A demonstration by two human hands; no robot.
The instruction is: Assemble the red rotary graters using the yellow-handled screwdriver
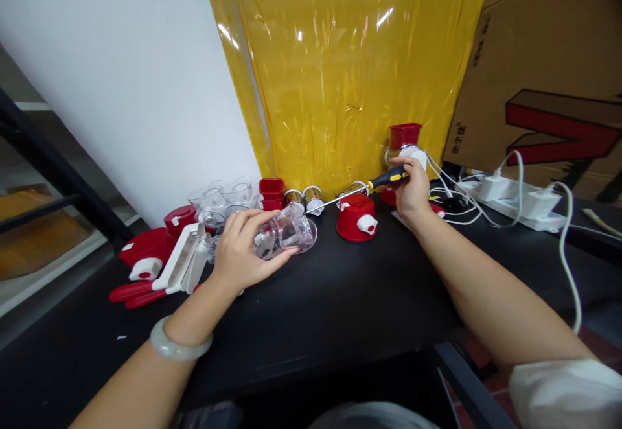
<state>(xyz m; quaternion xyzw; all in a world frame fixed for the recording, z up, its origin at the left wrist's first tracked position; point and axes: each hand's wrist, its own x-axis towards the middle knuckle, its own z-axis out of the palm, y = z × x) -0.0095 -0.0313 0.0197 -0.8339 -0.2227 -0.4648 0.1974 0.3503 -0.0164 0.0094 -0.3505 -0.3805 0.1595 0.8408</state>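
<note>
My left hand (241,247) is closed around a clear plastic housing (290,233), which lies tilted just over the black table. A screwdriver (386,177) with a black and yellow handle is gripped in my right hand (411,186). Its long shaft points left, and the tip reaches the upper right edge of the housing; whether they touch I cannot tell. Between my hands stands a red round base (356,218) with a white knob. Behind the housing are metal grater drums (314,199) and a red hopper (271,194).
More clear housings (238,190), a red base (146,247) and white parts with red handles (182,260) crowd the left. Another red-topped grater (405,136) stands behind my right hand. A power strip (539,218) with chargers and white cables lies right, before a cardboard box (544,59).
</note>
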